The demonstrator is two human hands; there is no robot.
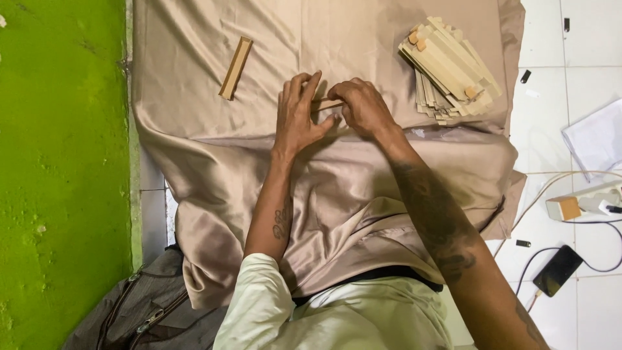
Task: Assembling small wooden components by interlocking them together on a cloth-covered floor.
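My left hand point(299, 115) and my right hand point(363, 107) meet over a beige satin cloth point(350, 194), both pinching a small thin wooden strip point(327, 104) that lies between the fingertips. Most of the strip is hidden under my fingers. A pile of several similar pale wooden strips point(450, 68) lies to the right of my right hand. A single narrow wooden channel piece point(236, 67) lies apart, up and to the left of my left hand.
A green wall point(61, 162) runs along the left. A grey bag point(146, 308) sits at the lower left. On the white tiled floor point(551, 149) to the right lie papers point(596, 139), a power strip point(586, 202), cables and a dark phone point(557, 270).
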